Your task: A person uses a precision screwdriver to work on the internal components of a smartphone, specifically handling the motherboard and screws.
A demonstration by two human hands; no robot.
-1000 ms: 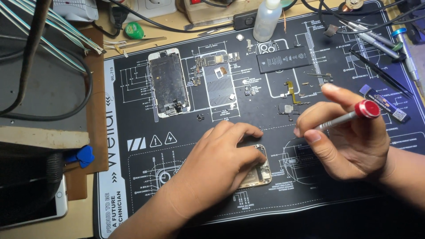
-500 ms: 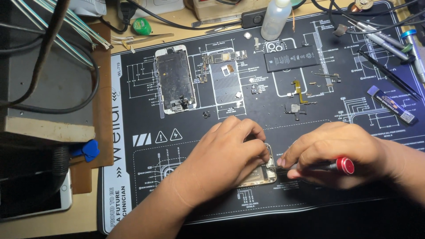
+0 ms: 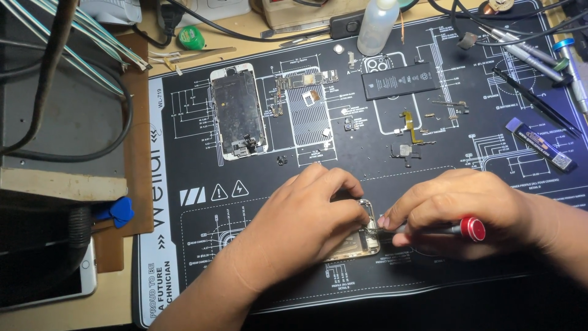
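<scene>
The phone frame is found near the front edge of the black mat, about in the middle of its width. It is pressed flat by the left hand, whose fingers are curled over it and closed on its edges, so most of it is hidden; probably it is held this way so that it does not slide under the tool. Only the right end of the frame is seen.

A screwdriver with a red cap is gripped by the right hand, the fingers pinched narrow around the shaft. The tool is laid almost level, its long axis along the front edge of the mat, the red cap to the right and the tip to the left, at the uncovered end of the frame. The tip itself is too small to be told exactly.

Toward the back edge, loose parts are spread well apart on printed outlines: a screen, a board, a battery. A white bottle is stood at the back edge.
</scene>
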